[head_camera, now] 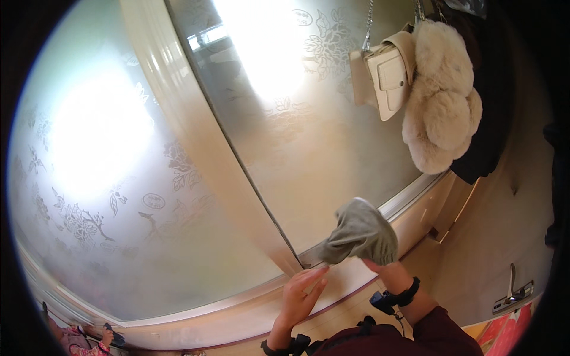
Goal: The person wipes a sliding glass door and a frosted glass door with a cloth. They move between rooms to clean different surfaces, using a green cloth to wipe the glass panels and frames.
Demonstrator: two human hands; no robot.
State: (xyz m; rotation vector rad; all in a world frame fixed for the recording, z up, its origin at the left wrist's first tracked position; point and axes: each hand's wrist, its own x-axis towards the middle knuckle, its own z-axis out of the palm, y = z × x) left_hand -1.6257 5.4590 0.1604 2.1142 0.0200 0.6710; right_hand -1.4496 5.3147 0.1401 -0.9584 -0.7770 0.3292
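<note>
A grey-green cloth item with a gathered edge (363, 231) covers most of my right hand (374, 265); only its lower part shows below the fabric, so its fingers are hidden. Just left of the cloth is my left hand (303, 296), palm turned inward, its fingers apart and its fingertips near the cloth's lower edge. Nothing is seen in the left hand. Both wrists wear black straps with small devices. Behind the hands stand frosted sliding glass panels (311, 178) with etched flowers.
A cream handbag (389, 80) and a fluffy beige bag (445, 102) hang at upper right, beside dark fabric (494, 133). A door with a metal handle (512, 293) is at right. Another person in a patterned sleeve (91, 349) holds a dark item (116, 336) at lower left.
</note>
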